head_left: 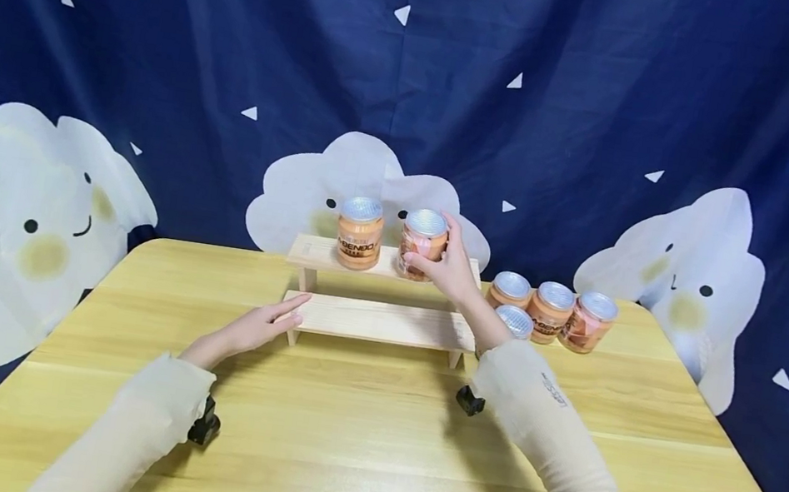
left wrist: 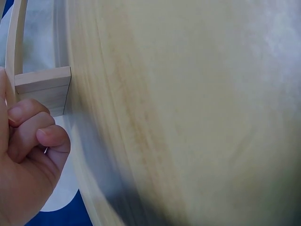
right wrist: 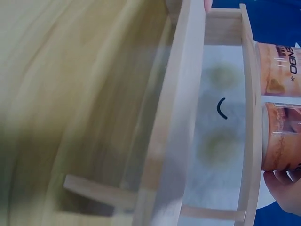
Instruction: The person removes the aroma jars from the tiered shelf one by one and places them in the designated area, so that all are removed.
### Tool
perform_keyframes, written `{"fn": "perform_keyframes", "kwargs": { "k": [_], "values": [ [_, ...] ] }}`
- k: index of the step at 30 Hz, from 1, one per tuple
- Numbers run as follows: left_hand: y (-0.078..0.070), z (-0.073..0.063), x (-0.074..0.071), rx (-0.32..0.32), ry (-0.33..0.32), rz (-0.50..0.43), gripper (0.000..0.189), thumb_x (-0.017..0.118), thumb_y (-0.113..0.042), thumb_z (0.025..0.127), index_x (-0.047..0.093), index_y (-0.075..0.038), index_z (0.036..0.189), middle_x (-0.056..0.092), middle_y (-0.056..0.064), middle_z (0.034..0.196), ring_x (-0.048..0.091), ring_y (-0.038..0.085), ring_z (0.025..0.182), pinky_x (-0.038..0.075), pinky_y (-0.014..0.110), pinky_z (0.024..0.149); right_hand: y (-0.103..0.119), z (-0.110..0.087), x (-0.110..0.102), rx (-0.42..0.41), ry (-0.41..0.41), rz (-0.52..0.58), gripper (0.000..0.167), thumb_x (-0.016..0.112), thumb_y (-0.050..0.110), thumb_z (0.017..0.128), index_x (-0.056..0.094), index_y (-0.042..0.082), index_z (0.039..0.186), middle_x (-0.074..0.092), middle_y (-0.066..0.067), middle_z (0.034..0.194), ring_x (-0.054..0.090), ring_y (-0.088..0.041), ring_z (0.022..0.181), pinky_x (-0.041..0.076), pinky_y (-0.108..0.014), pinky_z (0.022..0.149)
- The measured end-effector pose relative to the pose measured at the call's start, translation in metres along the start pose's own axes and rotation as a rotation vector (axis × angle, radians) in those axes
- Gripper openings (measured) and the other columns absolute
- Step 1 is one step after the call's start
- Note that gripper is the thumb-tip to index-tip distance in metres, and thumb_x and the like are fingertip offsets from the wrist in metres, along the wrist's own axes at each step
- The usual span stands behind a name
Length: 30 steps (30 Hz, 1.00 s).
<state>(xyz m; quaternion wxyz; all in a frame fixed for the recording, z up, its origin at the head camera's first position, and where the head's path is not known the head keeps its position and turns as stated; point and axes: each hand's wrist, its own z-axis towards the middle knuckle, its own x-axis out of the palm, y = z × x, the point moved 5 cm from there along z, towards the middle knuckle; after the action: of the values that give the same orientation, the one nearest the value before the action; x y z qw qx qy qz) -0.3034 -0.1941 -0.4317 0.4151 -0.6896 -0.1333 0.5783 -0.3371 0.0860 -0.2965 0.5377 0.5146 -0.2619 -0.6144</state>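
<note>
A two-tier wooden shelf stands on the table. My right hand grips an orange can with a silver ribbed lid, thumb across its front and fingers round its right side. This can is upright on the upper board, its base at the wood in the right wrist view. To its left stands a similar can with dark lettering, a small gap between them. My left hand holds the left end of the lower board between thumb and forefinger; its other fingers are curled near the shelf's leg.
Right of the shelf, several more cans stand close together on the wooden table; my right forearm partly hides the front one. A dark blue curtain with cloud faces hangs behind the table.
</note>
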Motion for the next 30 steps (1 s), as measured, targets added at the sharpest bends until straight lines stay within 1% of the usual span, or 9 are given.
{"fn": "perform_keyframes", "kwargs": {
  "k": [3, 8, 11, 14, 17, 21, 23, 27, 30],
  "values": [
    [0.003, -0.002, 0.002, -0.003, -0.004, -0.004, 0.054, 0.04, -0.037, 0.097, 0.029, -0.012, 0.144, 0.027, 0.01, 0.148, 0.026, 0.036, 0.132, 0.019, 0.054, 0.106, 0.003, -0.01, -0.006, -0.008, -0.005, -0.045, 0.081, 0.069, 0.001, 0.078, 0.017, -0.004, 0.14, 0.041, -0.029, 0.127, 0.046, -0.038, 0.11, 0.04, -0.048, 0.092],
    [0.003, -0.001, 0.002, 0.009, -0.01, -0.019, 0.053, 0.041, -0.034, 0.097, 0.029, -0.011, 0.144, 0.027, 0.011, 0.148, 0.026, 0.037, 0.132, 0.019, 0.055, 0.106, 0.003, -0.022, -0.021, -0.044, -0.054, -0.061, 0.078, 0.071, -0.002, 0.075, 0.023, -0.005, 0.137, 0.043, -0.029, 0.125, 0.048, -0.039, 0.108, 0.041, -0.048, 0.09],
    [0.001, -0.001, 0.001, 0.014, -0.006, -0.022, 0.054, 0.041, -0.034, 0.097, 0.029, -0.01, 0.144, 0.027, 0.011, 0.148, 0.026, 0.037, 0.132, 0.019, 0.055, 0.106, 0.001, -0.03, -0.033, -0.034, -0.087, -0.066, 0.079, 0.071, -0.003, 0.074, 0.022, -0.006, 0.137, 0.042, -0.03, 0.126, 0.046, -0.039, 0.11, 0.04, -0.048, 0.091],
    [0.0, 0.001, 0.001, 0.014, 0.0, -0.02, 0.054, 0.041, -0.034, 0.098, 0.028, -0.01, 0.144, 0.027, 0.011, 0.148, 0.026, 0.037, 0.132, 0.019, 0.055, 0.106, -0.003, -0.039, -0.045, -0.003, -0.09, -0.044, 0.081, 0.07, -0.005, 0.075, 0.018, -0.007, 0.136, 0.038, -0.03, 0.127, 0.043, -0.038, 0.113, 0.036, -0.047, 0.096],
    [0.001, 0.001, 0.001, 0.013, 0.004, -0.013, 0.054, 0.042, -0.034, 0.097, 0.029, -0.01, 0.144, 0.027, 0.011, 0.148, 0.027, 0.037, 0.132, 0.02, 0.055, 0.105, -0.002, -0.048, -0.058, 0.018, -0.102, -0.089, 0.081, 0.071, -0.003, 0.075, 0.017, -0.006, 0.136, 0.04, -0.03, 0.125, 0.043, -0.037, 0.112, 0.035, -0.045, 0.096],
    [0.002, 0.001, 0.001, 0.016, 0.004, -0.008, 0.054, 0.042, -0.034, 0.097, 0.029, -0.01, 0.144, 0.027, 0.011, 0.148, 0.027, 0.037, 0.131, 0.021, 0.055, 0.105, -0.003, -0.058, -0.075, -0.003, -0.127, -0.167, 0.081, 0.072, -0.004, 0.074, 0.018, -0.009, 0.135, 0.041, -0.033, 0.121, 0.045, -0.038, 0.109, 0.037, -0.047, 0.092],
    [0.002, 0.001, 0.001, 0.013, 0.006, -0.006, 0.055, 0.041, -0.035, 0.097, 0.028, -0.01, 0.144, 0.027, 0.011, 0.148, 0.027, 0.037, 0.131, 0.02, 0.055, 0.105, -0.01, -0.06, -0.085, -0.007, -0.13, -0.173, 0.081, 0.071, -0.006, 0.074, 0.017, -0.009, 0.135, 0.04, -0.034, 0.121, 0.044, -0.04, 0.108, 0.037, -0.047, 0.091],
    [0.003, 0.001, 0.001, 0.007, 0.008, 0.0, 0.056, 0.04, -0.038, 0.097, 0.027, -0.011, 0.145, 0.026, 0.01, 0.148, 0.027, 0.037, 0.131, 0.02, 0.055, 0.105, -0.031, -0.064, -0.107, 0.01, -0.152, -0.222, 0.084, 0.073, 0.0, 0.075, 0.016, -0.004, 0.137, 0.041, -0.029, 0.123, 0.045, -0.035, 0.11, 0.038, -0.041, 0.09],
    [0.004, 0.001, 0.001, 0.008, 0.005, 0.003, 0.057, 0.04, -0.038, 0.097, 0.027, -0.01, 0.145, 0.026, 0.011, 0.148, 0.027, 0.037, 0.131, 0.02, 0.055, 0.105, -0.044, -0.068, -0.124, 0.01, -0.179, -0.24, 0.086, 0.074, 0.003, 0.074, 0.017, -0.002, 0.138, 0.043, -0.026, 0.123, 0.046, -0.027, 0.107, 0.04, -0.026, 0.086]
  ]
}}
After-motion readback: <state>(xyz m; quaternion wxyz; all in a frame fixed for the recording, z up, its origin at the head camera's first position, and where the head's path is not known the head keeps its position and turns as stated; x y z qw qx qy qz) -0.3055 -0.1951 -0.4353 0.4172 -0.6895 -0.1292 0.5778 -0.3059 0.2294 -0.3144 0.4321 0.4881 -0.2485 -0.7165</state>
